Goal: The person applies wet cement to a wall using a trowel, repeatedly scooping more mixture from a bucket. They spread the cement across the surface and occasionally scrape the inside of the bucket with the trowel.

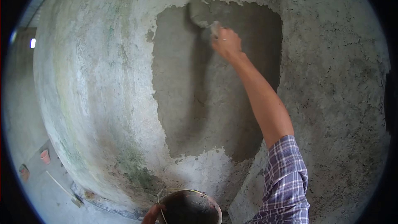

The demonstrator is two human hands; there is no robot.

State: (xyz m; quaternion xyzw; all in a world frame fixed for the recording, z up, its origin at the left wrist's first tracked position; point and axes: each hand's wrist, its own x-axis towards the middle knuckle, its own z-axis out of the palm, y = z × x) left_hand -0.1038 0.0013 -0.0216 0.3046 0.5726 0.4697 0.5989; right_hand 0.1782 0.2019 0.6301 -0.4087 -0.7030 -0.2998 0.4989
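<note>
My right hand [228,43] is closed round the handle of a trowel [201,13], slightly blurred. The blade lies against the upper part of a darker, damp-looking plaster patch [178,70] on the wall. My right arm reaches up across this patch and casts a shadow on it. At the bottom edge, my left hand [151,215] grips the left side of a bucket [213,208] with a thin wire handle. Dark, wet-looking material shows inside the bucket. Only part of the left hand is in view.
Old rough plaster wall [103,58] surrounds the patch, with green stains low down. Another rough wall [336,79] meets it at a corner on the right. On the floor at lower left are a pink bucket [45,157], another container [24,172] and a long-handled tool [62,187].
</note>
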